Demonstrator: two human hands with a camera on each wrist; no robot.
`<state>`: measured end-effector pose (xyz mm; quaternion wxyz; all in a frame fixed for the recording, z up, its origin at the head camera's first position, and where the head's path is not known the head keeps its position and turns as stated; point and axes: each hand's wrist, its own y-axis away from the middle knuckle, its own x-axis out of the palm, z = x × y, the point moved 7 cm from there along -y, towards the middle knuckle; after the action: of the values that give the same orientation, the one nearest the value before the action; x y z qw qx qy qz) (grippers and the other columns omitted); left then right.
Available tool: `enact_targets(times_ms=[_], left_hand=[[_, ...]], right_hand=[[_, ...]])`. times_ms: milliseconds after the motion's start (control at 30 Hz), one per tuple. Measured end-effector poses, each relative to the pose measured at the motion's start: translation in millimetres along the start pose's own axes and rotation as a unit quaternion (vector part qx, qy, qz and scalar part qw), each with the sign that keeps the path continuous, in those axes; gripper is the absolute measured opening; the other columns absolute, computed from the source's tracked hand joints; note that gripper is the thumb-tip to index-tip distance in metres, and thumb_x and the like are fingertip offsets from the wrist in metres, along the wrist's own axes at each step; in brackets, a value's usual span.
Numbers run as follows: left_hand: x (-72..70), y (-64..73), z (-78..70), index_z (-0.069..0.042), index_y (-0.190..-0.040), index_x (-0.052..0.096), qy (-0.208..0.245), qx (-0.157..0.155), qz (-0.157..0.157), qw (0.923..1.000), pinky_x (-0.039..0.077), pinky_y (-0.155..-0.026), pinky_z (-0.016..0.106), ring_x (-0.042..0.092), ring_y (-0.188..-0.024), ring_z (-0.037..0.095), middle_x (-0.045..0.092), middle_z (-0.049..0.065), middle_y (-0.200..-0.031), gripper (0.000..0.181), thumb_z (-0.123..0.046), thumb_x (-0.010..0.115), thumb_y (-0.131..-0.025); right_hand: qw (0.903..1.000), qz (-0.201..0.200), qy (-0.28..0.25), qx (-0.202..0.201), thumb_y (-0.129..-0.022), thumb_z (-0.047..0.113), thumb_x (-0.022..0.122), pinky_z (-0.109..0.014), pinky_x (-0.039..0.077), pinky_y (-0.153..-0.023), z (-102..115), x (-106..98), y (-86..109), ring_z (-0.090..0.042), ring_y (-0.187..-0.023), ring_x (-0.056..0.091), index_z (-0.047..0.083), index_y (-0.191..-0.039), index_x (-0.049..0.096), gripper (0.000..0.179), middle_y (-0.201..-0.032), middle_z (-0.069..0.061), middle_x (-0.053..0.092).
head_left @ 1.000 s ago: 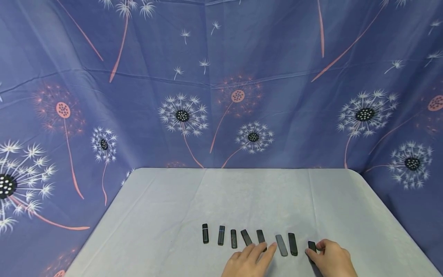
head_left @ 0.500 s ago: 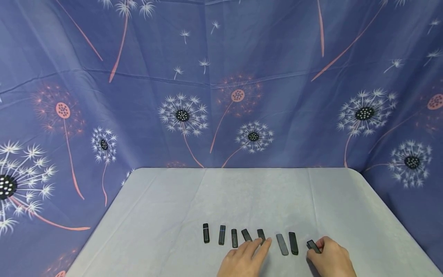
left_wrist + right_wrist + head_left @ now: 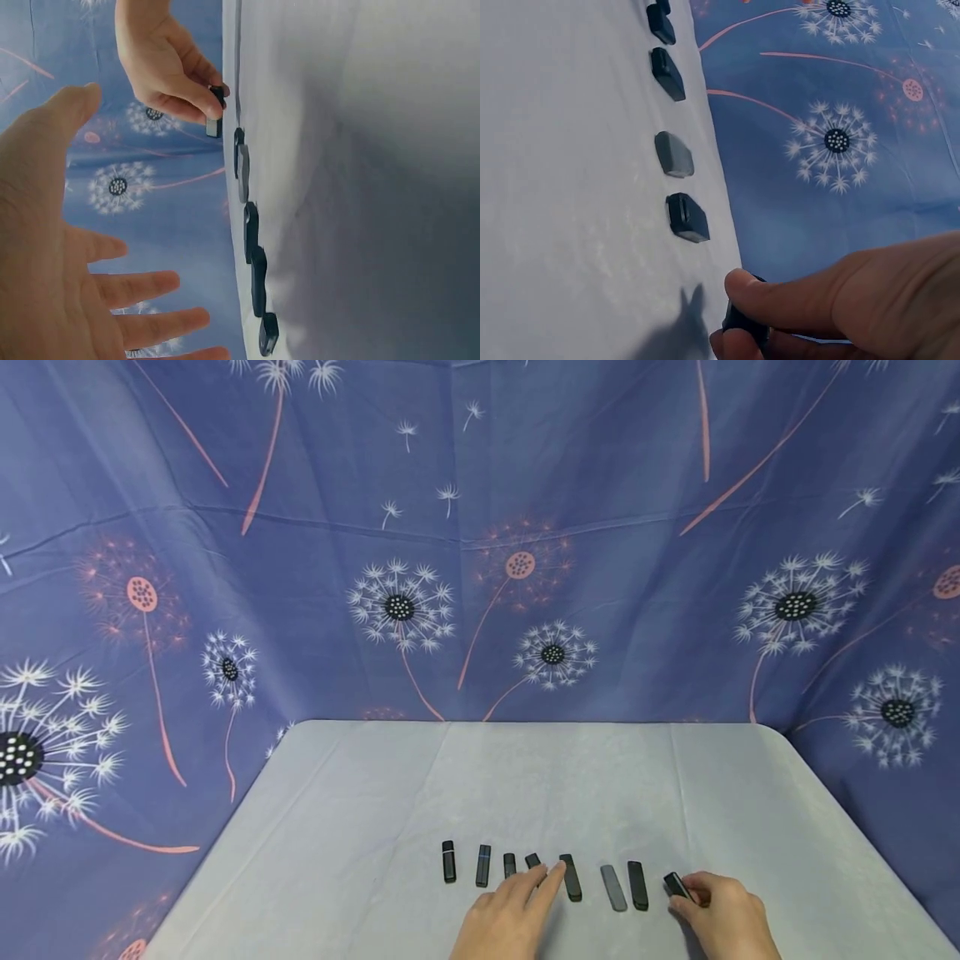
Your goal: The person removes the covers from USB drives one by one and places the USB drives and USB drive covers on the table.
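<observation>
My right hand pinches a small black stick, shaped like a USB flash drive, between thumb and fingers at the right end of a row. In the left wrist view this held stick stands out beyond the fingertips. My left hand hovers with extended fingers over the row's middle and partly hides two sticks there. Its spread fingers hold nothing in the left wrist view. Between the hands lie a black stick, a grey stick and another black stick.
Two more dark sticks, one with a pale band and one with a bluish band, lie at the row's left end. A pale cloth covers the table. Behind it hangs a blue curtain with a dandelion print.
My right hand has lifted and tilted the stick at the right end. My left hand has drifted left, uncovering one black stick and covering more of those to its left.
</observation>
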<state>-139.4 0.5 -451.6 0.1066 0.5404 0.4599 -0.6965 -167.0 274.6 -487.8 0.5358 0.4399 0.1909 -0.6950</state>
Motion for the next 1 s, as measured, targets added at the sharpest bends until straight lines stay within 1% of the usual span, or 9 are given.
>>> enact_targets(times_ms=[67, 133, 267, 367, 467, 600, 700, 833, 1000], left_hand=[[-1.2, 0.4, 3.7, -0.02, -0.15, 0.052, 0.007, -0.007, -0.001, 0.9999, 0.055, -0.059, 0.028, 0.07, -0.103, 0.013, 0.069, -0.002, -0.125, 0.079, -0.07, 0.063, -0.089], [-1.5, 1.4, 7.4, -0.021, -0.152, 0.049, 0.018, -0.013, 0.011, 0.9997, 0.057, -0.061, 0.03, 0.07, -0.106, 0.015, 0.068, -0.001, -0.128, 0.087, -0.075, 0.062, -0.085], [-2.2, 3.2, 14.3, -0.022, -0.157, 0.043, 0.041, -0.026, 0.036, 0.9982, 0.057, -0.062, 0.031, 0.07, -0.11, 0.017, 0.067, 0.0, -0.132, 0.104, -0.086, 0.06, -0.077], [-4.3, 4.0, 16.8, -0.022, -0.158, 0.041, 0.044, -0.035, 0.046, 0.9974, 0.056, -0.063, 0.03, 0.068, -0.112, 0.016, 0.065, -0.001, -0.134, 0.104, -0.085, 0.061, -0.078], [-6.4, 3.6, 20.6, -0.023, -0.159, 0.039, 0.047, -0.053, 0.068, 0.9952, 0.056, -0.064, 0.032, 0.067, -0.115, 0.016, 0.063, -0.002, -0.137, 0.103, -0.086, 0.059, -0.08], [-6.7, 1.2, 28.2, -0.026, -0.161, 0.034, 0.069, -0.086, 0.118, 0.9868, 0.059, -0.069, 0.041, 0.065, -0.121, 0.018, 0.061, 0.0, -0.141, 0.103, -0.087, 0.055, -0.082], [-6.9, -0.5, 32.1, -0.027, -0.163, 0.031, 0.088, -0.098, 0.142, 0.981, 0.06, -0.071, 0.046, 0.064, -0.123, 0.021, 0.06, 0.002, -0.143, 0.103, -0.087, 0.054, -0.082], [-9.7, -1.1, 35.4, -0.029, -0.164, 0.027, 0.1, -0.103, 0.149, 0.9783, 0.061, -0.076, 0.049, 0.063, -0.126, 0.023, 0.059, 0.002, -0.145, 0.102, -0.087, 0.053, -0.084], [-16.6, -1.9, 41.0, -0.031, -0.165, 0.023, 0.112, -0.112, 0.138, 0.9777, 0.06, -0.083, 0.051, 0.061, -0.129, 0.023, 0.056, 0.001, -0.149, 0.101, -0.086, 0.052, -0.085]], right_hand=[[1.0, -0.001, 0.0, -0.006, -0.081, 0.003, 0.084, -0.049, 0.051, -0.071, 2, -2, 0.6, -0.023, -0.071, 0.061, -0.011, -0.096, 0.072, 0.023, -0.072, -0.005, 0.068], [1.0, 0.0, -0.004, -0.007, -0.082, 0.004, 0.083, -0.05, 0.05, -0.071, 3, -2, 1.4, -0.024, -0.071, 0.061, -0.009, -0.096, 0.071, 0.023, -0.073, -0.007, 0.069], [0.9997, 0.01, -0.023, -0.003, -0.085, 0.006, 0.082, -0.043, 0.051, -0.063, 6, -2, 2.9, -0.021, -0.064, 0.065, -0.009, -0.1, 0.069, 0.025, -0.072, -0.007, 0.071], [0.9985, 0.023, -0.05, -0.005, -0.087, 0.006, 0.079, -0.035, 0.048, -0.055, 9, -1, 3.9, -0.017, -0.056, 0.063, -0.01, -0.101, 0.067, 0.024, -0.072, -0.004, 0.07], [0.9974, 0.025, -0.062, -0.025, -0.088, 0.008, 0.079, -0.032, 0.048, -0.052, 16, -3, 4.3, -0.015, -0.056, 0.063, -0.007, -0.1, 0.07, 0.022, -0.075, -0.003, 0.071], [0.9965, 0.013, -0.051, -0.066, -0.087, 0.012, 0.081, -0.029, 0.05, -0.052, 31, -11, 5.7, -0.013, -0.062, 0.064, -0.002, -0.097, 0.076, 0.017, -0.082, -0.006, 0.075], [0.9953, 0.002, -0.038, -0.089, -0.088, 0.014, 0.08, -0.027, 0.047, -0.052, 42, -17, 9.6, -0.013, -0.062, 0.062, 0.002, -0.096, 0.078, 0.015, -0.078, -0.003, 0.074], [0.9941, 0.0, -0.039, -0.101, -0.092, 0.017, 0.076, -0.027, 0.044, -0.053, 54, -23, 15.9, -0.013, -0.06, 0.06, 0.005, -0.1, 0.078, 0.015, -0.074, 0.001, 0.072], [0.992, 0.005, -0.064, -0.109, -0.096, 0.018, 0.073, -0.026, 0.048, -0.057, 66, -26, 22.8, -0.011, -0.064, 0.064, 0.005, -0.107, 0.078, 0.017, -0.086, -0.002, 0.077]])
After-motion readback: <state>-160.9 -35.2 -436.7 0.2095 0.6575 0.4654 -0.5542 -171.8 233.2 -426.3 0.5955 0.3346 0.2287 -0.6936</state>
